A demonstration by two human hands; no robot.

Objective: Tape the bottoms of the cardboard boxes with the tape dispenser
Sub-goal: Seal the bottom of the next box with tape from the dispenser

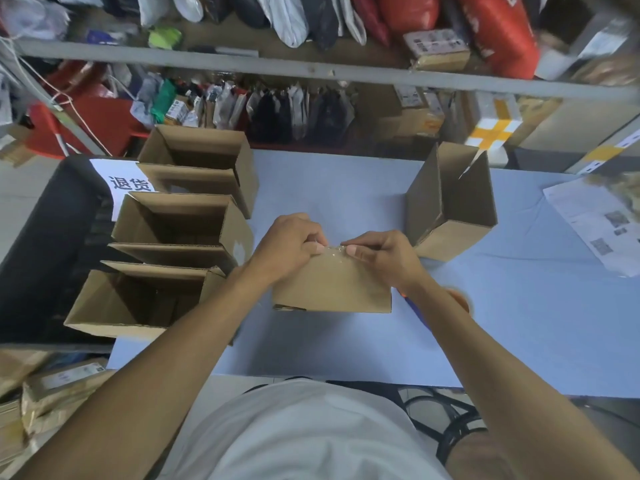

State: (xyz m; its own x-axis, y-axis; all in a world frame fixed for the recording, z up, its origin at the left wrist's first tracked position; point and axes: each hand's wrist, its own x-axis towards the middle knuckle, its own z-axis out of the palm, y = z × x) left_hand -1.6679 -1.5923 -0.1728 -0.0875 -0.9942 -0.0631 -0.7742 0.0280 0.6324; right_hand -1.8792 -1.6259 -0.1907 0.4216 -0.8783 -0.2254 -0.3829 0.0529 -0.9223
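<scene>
Single head-worn view, steeply down and forward, close over the table (346, 341), edges perhaps blurred.

A pale blue tabletop (346, 348) fills the middle of the view; beyond its far edge runs a grey metal shelf rail (242, 65), with parcels (438, 50) and red bags (498, 29) crowded above it and dark packets (304, 116) packed below; a red stool (100, 123) stands at far left; a black bin (45, 251) bearing a white label (121, 181) sits beside the tabletop; printed sheets (599, 223) lie at the right edge; the light is even and soft.
</scene>
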